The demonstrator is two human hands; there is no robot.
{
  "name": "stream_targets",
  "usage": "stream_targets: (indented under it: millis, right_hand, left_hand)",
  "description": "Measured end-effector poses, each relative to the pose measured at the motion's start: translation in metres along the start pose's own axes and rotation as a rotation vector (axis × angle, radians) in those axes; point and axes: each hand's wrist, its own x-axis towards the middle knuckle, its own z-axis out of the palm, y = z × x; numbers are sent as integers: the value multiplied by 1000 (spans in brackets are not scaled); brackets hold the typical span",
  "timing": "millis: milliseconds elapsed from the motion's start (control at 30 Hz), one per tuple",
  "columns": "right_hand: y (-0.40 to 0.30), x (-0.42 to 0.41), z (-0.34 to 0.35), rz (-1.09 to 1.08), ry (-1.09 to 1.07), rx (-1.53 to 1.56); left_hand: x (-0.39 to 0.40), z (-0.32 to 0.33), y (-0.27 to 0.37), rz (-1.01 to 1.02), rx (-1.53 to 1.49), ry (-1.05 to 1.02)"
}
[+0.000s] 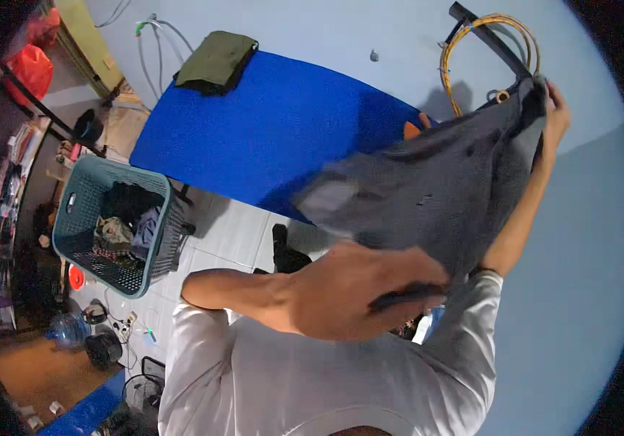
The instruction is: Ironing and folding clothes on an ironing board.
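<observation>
A dark grey cloth garment (432,191) hangs spread between my two hands, over the right end of a blue-covered board (268,125). Close to the camera and blurred, my left hand (372,289) grips the garment's near edge, with a dark strip of it across the fingers. My right hand (556,111) is stretched far to the upper right, its fingers closed on the garment's far end. At the board's far left corner lies a folded olive-green garment (216,61). A small orange object (411,130) shows just behind the grey cloth.
A teal plastic laundry basket (163,229) holding clothes stands left of the board. A coiled yellow hose or cable (445,71) hangs by the wall beside a dark bar (489,38). Lower left are a blue-tinted water bottle (69,329), cords and a fan-like object (142,389) on the floor.
</observation>
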Motion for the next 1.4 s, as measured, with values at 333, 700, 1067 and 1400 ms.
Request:
stream_targets:
  millis: [333,700,1067,1400]
  right_hand:
    - [-36,-26,262,-292,-556,81]
    - [-86,-288,539,-224,-1069,496]
    - [-230,-355,623,-132,-1245,936]
    - [-293,-407,597,-488,-1530,276]
  left_hand:
    - [-38,11,-153,-538,26,728]
    - [-202,0,-319,-1005,245,1125]
    - [-282,-131,-323,-1343,820,1131]
    - [-232,-244,-406,-1852,404,348]
